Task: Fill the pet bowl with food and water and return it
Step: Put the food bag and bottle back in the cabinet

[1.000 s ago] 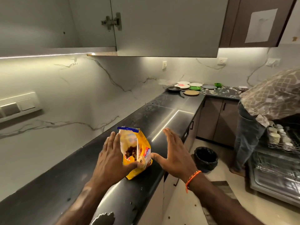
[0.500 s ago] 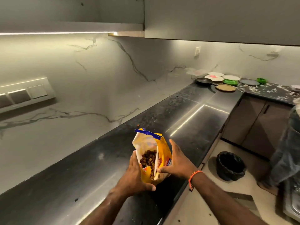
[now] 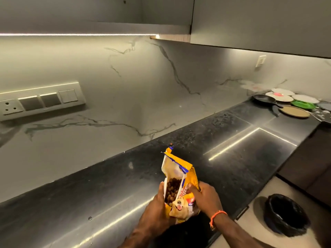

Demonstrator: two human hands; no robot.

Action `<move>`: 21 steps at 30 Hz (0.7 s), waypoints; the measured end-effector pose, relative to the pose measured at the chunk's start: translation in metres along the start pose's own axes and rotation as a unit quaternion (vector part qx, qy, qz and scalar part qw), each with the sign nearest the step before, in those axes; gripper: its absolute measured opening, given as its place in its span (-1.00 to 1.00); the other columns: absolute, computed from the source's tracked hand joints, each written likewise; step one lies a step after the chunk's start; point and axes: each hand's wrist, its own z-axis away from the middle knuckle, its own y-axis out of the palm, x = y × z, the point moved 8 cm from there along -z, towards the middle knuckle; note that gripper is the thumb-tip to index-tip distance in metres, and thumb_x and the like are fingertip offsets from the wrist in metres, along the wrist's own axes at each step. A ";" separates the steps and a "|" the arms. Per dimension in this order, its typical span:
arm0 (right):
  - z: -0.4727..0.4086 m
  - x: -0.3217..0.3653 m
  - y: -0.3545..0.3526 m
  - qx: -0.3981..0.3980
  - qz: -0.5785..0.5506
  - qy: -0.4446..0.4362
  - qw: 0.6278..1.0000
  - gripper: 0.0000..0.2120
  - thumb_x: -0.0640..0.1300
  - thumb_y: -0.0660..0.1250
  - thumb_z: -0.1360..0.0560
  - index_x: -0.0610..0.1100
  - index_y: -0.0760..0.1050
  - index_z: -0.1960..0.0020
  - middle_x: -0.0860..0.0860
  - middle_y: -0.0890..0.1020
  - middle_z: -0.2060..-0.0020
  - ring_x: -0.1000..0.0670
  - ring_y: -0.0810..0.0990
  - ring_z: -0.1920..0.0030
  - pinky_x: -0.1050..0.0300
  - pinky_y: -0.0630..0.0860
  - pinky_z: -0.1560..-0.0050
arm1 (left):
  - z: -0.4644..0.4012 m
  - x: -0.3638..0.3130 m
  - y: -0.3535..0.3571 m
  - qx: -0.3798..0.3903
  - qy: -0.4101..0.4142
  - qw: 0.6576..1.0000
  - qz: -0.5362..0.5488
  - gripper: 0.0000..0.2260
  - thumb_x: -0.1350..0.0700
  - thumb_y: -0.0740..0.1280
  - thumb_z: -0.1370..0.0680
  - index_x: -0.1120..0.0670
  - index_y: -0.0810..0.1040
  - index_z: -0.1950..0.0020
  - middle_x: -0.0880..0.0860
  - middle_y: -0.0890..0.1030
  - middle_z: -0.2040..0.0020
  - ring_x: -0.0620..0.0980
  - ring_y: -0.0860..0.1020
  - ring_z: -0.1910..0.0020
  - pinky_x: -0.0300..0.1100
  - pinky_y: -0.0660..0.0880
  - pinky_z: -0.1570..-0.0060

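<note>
black counter [image 3: 111,199] runs along the marble wall; plates [image 3: 279,98] and a pan [image 3: 264,99] at its far right corner. yellow pet food bag [image 3: 180,183], open-topped, kibble [image 3: 172,189] visible, upright near the counter's front edge. left hand [image 3: 155,208] grips its left side, right hand [image 3: 206,197] its right. pet bowl not in view.

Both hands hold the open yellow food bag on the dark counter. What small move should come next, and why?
Probably lift the yellow pet-food bag off the black counter and carry it toward the bowl. The left hand and right hand already grip its sides, brown kibble shows in the open top, and no pet bowl is clearly in view here.
</note>
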 end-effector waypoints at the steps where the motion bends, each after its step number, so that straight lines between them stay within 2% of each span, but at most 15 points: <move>1: -0.001 0.006 -0.002 -0.003 0.008 -0.009 1.000 -0.68 0.15 0.31 -0.62 -0.05 0.57 0.18 -0.03 0.74 0.15 -0.10 0.70 0.08 -0.01 0.59 0.04 | 0.001 0.002 -0.003 -0.010 -0.004 1.000 -0.007 0.12 -0.28 0.50 -0.37 -0.25 -0.27 -0.64 -0.11 0.41 -0.53 -0.13 0.48 -0.41 -0.25 0.44 -0.34; 4: -0.003 0.031 -0.005 0.011 0.000 -0.039 0.999 -0.65 0.18 0.28 -0.63 0.02 0.56 0.24 0.05 0.73 0.23 0.03 0.70 0.17 -0.01 0.62 0.04 | 0.008 -0.001 -0.020 -0.027 -0.017 0.999 0.016 0.13 -0.40 0.43 -0.32 -0.33 -0.34 -0.59 -0.19 0.29 -0.59 -0.17 0.38 -0.49 -0.32 0.37 -0.35; 8: -0.004 0.075 -0.010 0.014 -0.025 -0.087 0.996 -0.65 0.21 0.26 -0.63 0.02 0.65 0.13 0.12 0.71 0.29 0.16 0.68 0.25 0.04 0.65 0.09 | 0.021 -0.009 -0.064 -0.084 -0.025 0.996 -0.016 0.19 -0.42 0.48 -0.27 -0.30 -0.30 -0.62 -0.16 0.45 -0.52 -0.08 0.54 -0.39 -0.18 0.55 -0.27; 11: -0.001 0.117 -0.025 0.009 -0.062 -0.144 0.988 -0.68 0.23 0.24 -0.62 0.09 0.67 0.08 0.19 0.71 0.28 0.28 0.67 0.24 0.34 0.56 0.24 | 0.036 -0.023 -0.108 -0.140 -0.022 0.989 -0.043 0.24 -0.47 0.51 -0.24 -0.34 -0.31 -0.61 -0.17 0.53 -0.45 -0.06 0.59 -0.33 -0.12 0.58 -0.22; 13: 0.003 0.151 -0.039 0.002 -0.086 -0.188 0.978 -0.68 0.23 0.23 -0.62 0.09 0.67 0.05 0.20 0.71 0.26 0.31 0.66 0.22 0.44 0.49 0.28 | 0.048 -0.041 -0.142 -0.173 -0.008 0.984 -0.048 0.24 -0.47 0.54 -0.21 -0.39 -0.28 -0.60 -0.21 0.55 -0.42 -0.08 0.60 -0.32 -0.07 0.59 -0.25; 15: 0.005 0.185 -0.054 -0.005 -0.103 -0.227 0.969 -0.67 0.23 0.22 -0.61 0.07 0.67 0.04 0.18 0.72 0.23 0.24 0.68 0.22 0.41 0.52 0.21 | 0.061 -0.061 -0.178 -0.202 0.012 0.978 -0.055 0.23 -0.45 0.56 -0.18 -0.44 -0.24 -0.59 -0.25 0.58 -0.38 -0.13 0.62 -0.29 -0.01 0.61 -0.24; 18: 0.011 0.234 -0.085 -0.032 -0.102 -0.278 0.955 -0.65 0.20 0.22 -0.64 0.02 0.67 0.04 0.11 0.73 0.21 0.14 0.68 0.21 0.08 0.63 0.08 | 0.083 -0.097 -0.226 -0.240 0.032 0.966 -0.094 0.23 -0.43 0.55 -0.17 -0.48 -0.31 -0.54 -0.22 0.61 -0.34 -0.17 0.63 -0.22 -0.11 0.61 -0.20; 20: 0.018 0.267 -0.114 -0.070 -0.111 -0.323 0.937 -0.61 0.22 0.19 -0.66 0.01 0.63 0.11 0.10 0.71 0.25 0.16 0.64 0.26 0.03 0.61 0.14 | 0.098 -0.126 -0.257 -0.269 0.043 0.955 -0.117 0.25 -0.44 0.55 -0.17 -0.47 -0.33 -0.53 -0.20 0.62 -0.32 -0.21 0.62 -0.17 -0.19 0.59 -0.14; 21: 0.024 0.282 -0.129 -0.091 -0.122 -0.345 0.926 -0.58 0.24 0.16 -0.66 0.02 0.60 0.16 0.12 0.69 0.30 0.17 0.62 0.28 0.05 0.58 0.18 | 0.106 -0.140 -0.270 -0.281 0.047 0.950 -0.126 0.25 -0.46 0.55 -0.16 -0.46 -0.31 -0.55 -0.19 0.62 -0.32 -0.20 0.62 -0.17 -0.15 0.59 -0.16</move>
